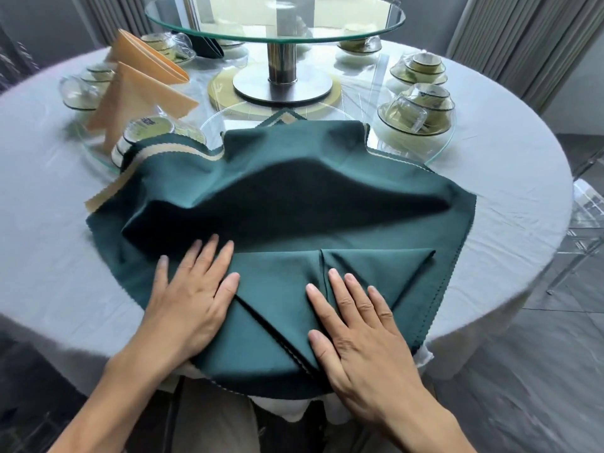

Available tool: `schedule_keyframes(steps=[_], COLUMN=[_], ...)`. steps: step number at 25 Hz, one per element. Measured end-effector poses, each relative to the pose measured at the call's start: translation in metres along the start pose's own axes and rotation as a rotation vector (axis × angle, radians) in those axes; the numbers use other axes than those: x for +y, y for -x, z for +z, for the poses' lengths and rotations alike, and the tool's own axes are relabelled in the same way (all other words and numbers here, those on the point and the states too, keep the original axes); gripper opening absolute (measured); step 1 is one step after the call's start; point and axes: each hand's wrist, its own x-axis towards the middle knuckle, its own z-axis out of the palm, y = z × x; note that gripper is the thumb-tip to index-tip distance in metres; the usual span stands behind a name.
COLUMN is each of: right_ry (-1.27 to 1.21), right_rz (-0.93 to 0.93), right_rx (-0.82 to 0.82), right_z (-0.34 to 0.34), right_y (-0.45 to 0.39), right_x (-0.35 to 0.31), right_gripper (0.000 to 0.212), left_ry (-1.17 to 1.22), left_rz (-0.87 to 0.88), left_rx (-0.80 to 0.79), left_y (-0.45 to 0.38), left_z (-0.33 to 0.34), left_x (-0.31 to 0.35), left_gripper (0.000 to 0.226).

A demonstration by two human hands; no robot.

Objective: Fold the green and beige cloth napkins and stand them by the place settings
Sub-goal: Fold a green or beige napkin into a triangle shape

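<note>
A dark green napkin lies spread over the near side of the round table, its near part folded into triangular flaps and its far part rumpled over other napkins with beige edges. My left hand lies flat with straight fingers on the left flap. My right hand presses flat on the right flap beside the centre crease. Two folded beige napkins stand upright at the far left. A folded green napkin stands at the back.
Place settings of stacked green-rimmed bowls and upturned glass cups ring the table on glass plates. A glass turntable on a steel pedestal fills the middle. The white tablecloth hangs over the edge. A clear chair stands at right.
</note>
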Motion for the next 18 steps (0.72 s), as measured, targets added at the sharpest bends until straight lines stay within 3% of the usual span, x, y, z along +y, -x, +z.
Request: schedule_keyframes(steps=[2, 4, 7, 10, 13, 15, 18], right_ry=[-0.011, -0.015, -0.027, -0.062, -0.121, -0.24, -0.564], right_rz=[0.006, 0.0, -0.005, -0.004, -0.006, 0.044, 0.263], right_rx=[0.004, 0.035, 0.035, 0.024, 0.036, 0.07, 0.185], right_z=[0.0, 0.003, 0.003, 0.003, -0.002, -0.006, -0.032], right_y=[0.0, 0.0, 0.0, 0.003, 0.005, 0.008, 0.014], right_x=[0.0, 0.0, 0.001, 0.001, 0.002, 0.001, -0.012], right_gripper=[0.056, 0.055, 0.057, 0.058, 0.056, 0.065, 0.077], left_ry=[-0.083, -0.086, 0.199, 0.279, 0.386, 0.499, 0.762], left_rz=[0.03, 0.219, 0.555, 0.604, 0.606, 0.616, 0.572], left_rx=[0.089, 0.227, 0.008, -0.241, -0.479, -0.501, -0.422], left_y=[0.003, -0.003, -0.029, -0.057, -0.076, -0.077, -0.061], left_z=[-0.007, -0.008, -0.024, -0.046, -0.057, -0.061, -0.077], left_x=[0.005, 0.021, 0.06, 0.088, 0.089, 0.088, 0.087], left_gripper=[0.073, 0.061, 0.051, 0.062, 0.059, 0.055, 0.049])
